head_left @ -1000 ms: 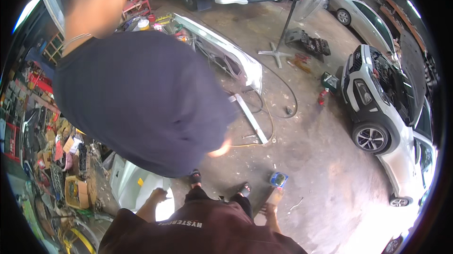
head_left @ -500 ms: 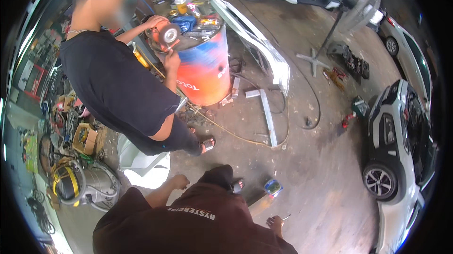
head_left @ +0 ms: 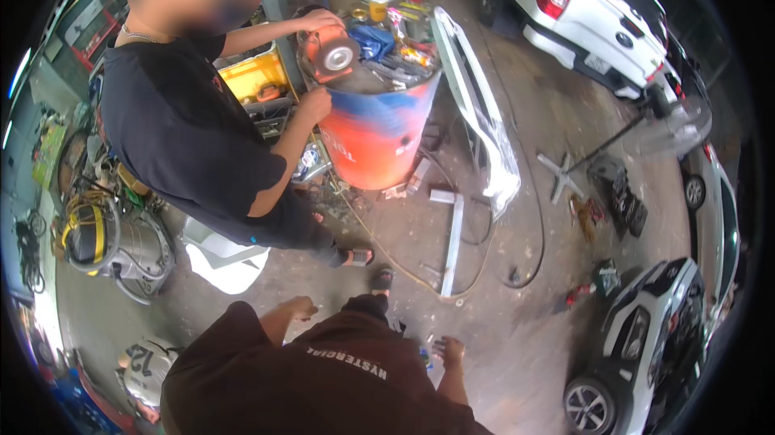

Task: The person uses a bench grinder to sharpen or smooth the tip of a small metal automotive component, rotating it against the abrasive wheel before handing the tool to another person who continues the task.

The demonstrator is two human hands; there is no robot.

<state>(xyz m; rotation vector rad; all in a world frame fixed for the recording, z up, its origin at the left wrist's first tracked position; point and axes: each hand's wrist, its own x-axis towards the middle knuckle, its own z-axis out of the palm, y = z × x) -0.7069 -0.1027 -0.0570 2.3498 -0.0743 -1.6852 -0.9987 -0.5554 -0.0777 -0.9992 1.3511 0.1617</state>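
My left hand (head_left: 299, 308) is curled in front of my dark shirt, above the concrete floor; what it may hold is hidden. Out to the right, my right hand (head_left: 449, 349) has its fingers partly bent, and no object shows clearly in it. A small blue item (head_left: 425, 358) on the floor is mostly covered by my body beside that hand. Ahead, a co-worker in a black shirt (head_left: 186, 120) has one hand on an orange bench grinder (head_left: 335, 55) on a drum; their other hand is closed near the drum's rim.
The orange and blue drum (head_left: 373, 140) also bears tools and a blue cloth. A white car panel (head_left: 484, 124) leans against it. A metal bar (head_left: 453, 245) and hose lie on the floor. Left stands a vacuum cleaner (head_left: 121, 245), right a car (head_left: 638, 346), behind a pickup (head_left: 597, 23).
My view has swung left and nearer to the drum, so the surroundings sit differently. The thin item in my right hand earlier no longer shows. A seated person has come into view lower left.
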